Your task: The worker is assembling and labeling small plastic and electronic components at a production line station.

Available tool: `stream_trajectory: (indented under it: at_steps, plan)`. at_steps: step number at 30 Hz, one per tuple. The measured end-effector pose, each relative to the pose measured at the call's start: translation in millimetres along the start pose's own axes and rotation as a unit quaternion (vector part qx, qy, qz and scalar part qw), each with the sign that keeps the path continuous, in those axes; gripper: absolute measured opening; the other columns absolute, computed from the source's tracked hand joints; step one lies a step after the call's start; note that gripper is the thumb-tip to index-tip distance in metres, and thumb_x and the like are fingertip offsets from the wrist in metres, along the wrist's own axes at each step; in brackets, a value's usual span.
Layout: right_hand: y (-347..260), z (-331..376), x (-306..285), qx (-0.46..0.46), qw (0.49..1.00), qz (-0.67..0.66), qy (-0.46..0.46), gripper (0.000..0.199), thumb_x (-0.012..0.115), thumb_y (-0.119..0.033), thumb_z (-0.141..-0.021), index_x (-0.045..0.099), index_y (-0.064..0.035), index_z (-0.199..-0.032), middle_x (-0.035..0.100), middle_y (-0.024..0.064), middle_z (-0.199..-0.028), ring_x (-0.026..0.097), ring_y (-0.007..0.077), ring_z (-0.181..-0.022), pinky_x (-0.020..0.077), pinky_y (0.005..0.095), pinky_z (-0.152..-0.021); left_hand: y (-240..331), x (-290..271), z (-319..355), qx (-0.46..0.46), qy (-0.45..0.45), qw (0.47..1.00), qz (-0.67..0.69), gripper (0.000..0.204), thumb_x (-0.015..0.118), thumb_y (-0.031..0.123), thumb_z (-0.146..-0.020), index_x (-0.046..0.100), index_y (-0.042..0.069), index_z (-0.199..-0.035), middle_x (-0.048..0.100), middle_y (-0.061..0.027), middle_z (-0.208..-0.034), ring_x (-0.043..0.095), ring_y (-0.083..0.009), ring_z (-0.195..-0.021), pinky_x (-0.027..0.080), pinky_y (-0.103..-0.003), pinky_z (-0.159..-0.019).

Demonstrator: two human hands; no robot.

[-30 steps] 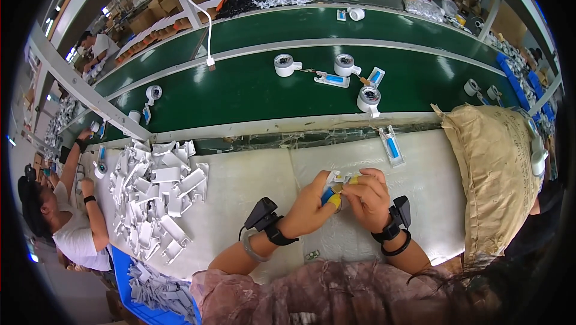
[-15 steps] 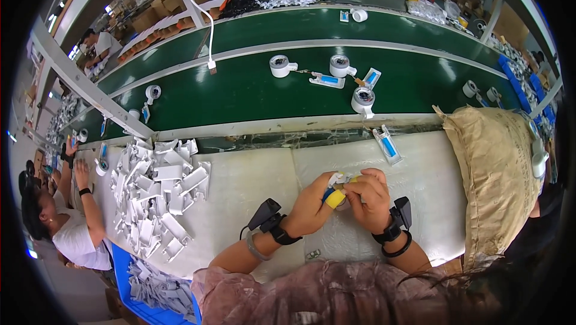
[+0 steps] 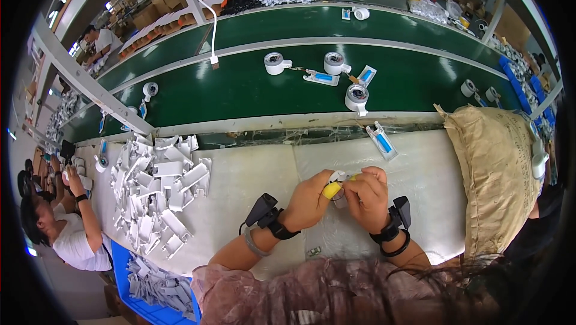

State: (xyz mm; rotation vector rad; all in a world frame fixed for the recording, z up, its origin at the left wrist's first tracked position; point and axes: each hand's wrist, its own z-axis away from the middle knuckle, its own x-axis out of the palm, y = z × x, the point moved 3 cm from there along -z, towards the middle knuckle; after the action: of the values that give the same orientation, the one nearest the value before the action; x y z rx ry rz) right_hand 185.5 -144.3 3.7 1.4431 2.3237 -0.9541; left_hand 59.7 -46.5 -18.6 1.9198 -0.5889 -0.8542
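Observation:
My left hand [image 3: 309, 200] and my right hand [image 3: 366, 196] meet over the white worktable [image 3: 252, 193], fingers closed together on one small grey-and-white part [image 3: 339, 191]. A yellow cover sits on my left thumb tip. Both wrists carry black strapped devices. A flat white holder with a blue strip [image 3: 380, 141] lies on the table just beyond my hands.
A heap of white plastic pieces [image 3: 157, 188] covers the table's left side, above a blue bin [image 3: 150, 286] with more. Tape rolls [image 3: 357, 96] and blue-and-white parts lie on the green conveyor [image 3: 252, 85]. A tan sack [image 3: 495, 169] stands at right. Another person [image 3: 60, 229] works at left.
My hands stay together on the small part, shifting only slightly. The items on the green belt have drifted a little to the left. The person at left lowered their arms.

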Motion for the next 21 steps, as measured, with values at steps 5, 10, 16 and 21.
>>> stream_trajectory:
  at_steps: [5, 10, 16, 21]
  plan:
    - [-3.3, -8.7, -5.2, -0.007, 0.999, 0.026, -0.04, 0.022, 0.071, 0.004, -0.073, 0.064, -0.0063, -0.092, 0.063, 0.008, -0.087, 0.06, 0.024, -0.077, 0.0448, 0.0408, -0.089, -3.1, -4.2, -5.3, -0.024, -0.005, 1.0, 0.008, 0.019, 0.052, 0.014, -0.098, 0.056, 0.002, -0.112, 0.063, -0.0082, -0.081, 0.055, -0.0146, -0.062, 0.045, -0.027, -0.058]
    - [-46.5, -31.5, -49.5, 0.13, 0.94, -0.314, -0.042, 0.021, 0.07, -0.015, -0.088, 0.06, -0.0042, -0.103, 0.062, 0.0136, -0.103, 0.064, 0.024, -0.078, 0.0471, 0.0391, -0.088, -25.1, -47.7, -27.8, -0.09, 0.064, 0.983, 0.15, 0.025, 0.044, 0.025, -0.102, 0.054, 0.005, -0.113, 0.064, -0.0059, -0.085, 0.053, -0.0081, -0.057, 0.042, -0.022, -0.05]
    - [-95.2, -44.0, -72.5, 0.049, 0.502, -0.86, -0.083, 0.052, 0.039, -0.048, -0.101, 0.061, -0.0031, -0.086, 0.06, 0.0104, -0.074, 0.058, 0.0221, -0.055, 0.0514, 0.0433, -0.07, -79.2, -178.4, -82.0, -0.057, 0.229, 0.97, 0.05, 0.023, 0.045, 0.026, -0.101, 0.055, 0.005, -0.107, 0.066, -0.0063, -0.083, 0.056, -0.0095, -0.052, 0.045, -0.023, -0.043]
    - [-104.8, -57.6, -62.4, -0.074, 0.487, -0.87, 0.029, 0.08, 0.024, -0.073, -0.093, 0.046, -0.0095, -0.05, 0.043, 0.0051, -0.043, 0.03, 0.016, -0.03, 0.0237, 0.0318, -0.036, -86.3, -216.1, -103.7, 0.023, 0.424, 0.747, -0.512, 0.053, 0.067, 0.01, -0.085, 0.044, -0.003, -0.131, 0.056, -0.0216, -0.123, 0.052, -0.0388, -0.111, 0.042, -0.046, -0.094]
